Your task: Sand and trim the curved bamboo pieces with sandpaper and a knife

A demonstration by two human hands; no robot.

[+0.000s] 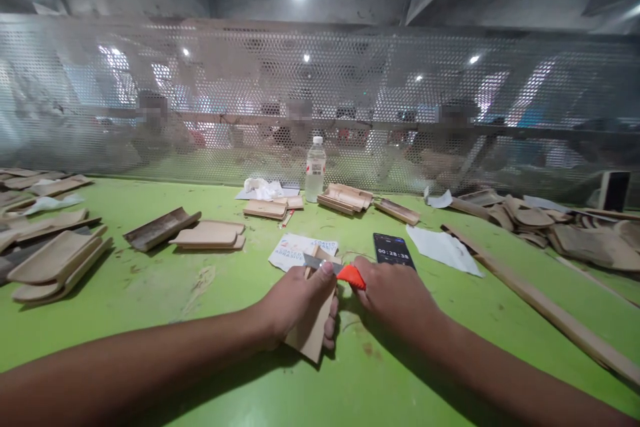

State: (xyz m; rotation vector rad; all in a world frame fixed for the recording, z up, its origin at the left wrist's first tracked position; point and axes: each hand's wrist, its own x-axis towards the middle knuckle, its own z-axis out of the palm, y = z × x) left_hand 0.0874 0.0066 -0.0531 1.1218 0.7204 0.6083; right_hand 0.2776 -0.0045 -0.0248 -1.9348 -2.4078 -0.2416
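Note:
My left hand [300,303] is wrapped around a flat piece of bamboo [311,341], its fingers showing along the right edge. My right hand [395,290] grips a utility knife [351,276] by its orange-red handle. The knife's blade points left and lies across the upper part of the bamboo piece, close to my left thumb. Behind the bamboo lies a sheet of sandpaper [287,248], white back up with blue "coated abrasive" print. A phone [393,250] showing a running-time display lies just beyond my right hand.
Cut bamboo pieces [207,235] lie left of centre, with more stacked at far left [60,260]. A water bottle [315,170] stands near a perforated metal screen [225,100]. A long bamboo strip [540,303] and a bamboo pile [585,240] are at right. People sit behind the screen.

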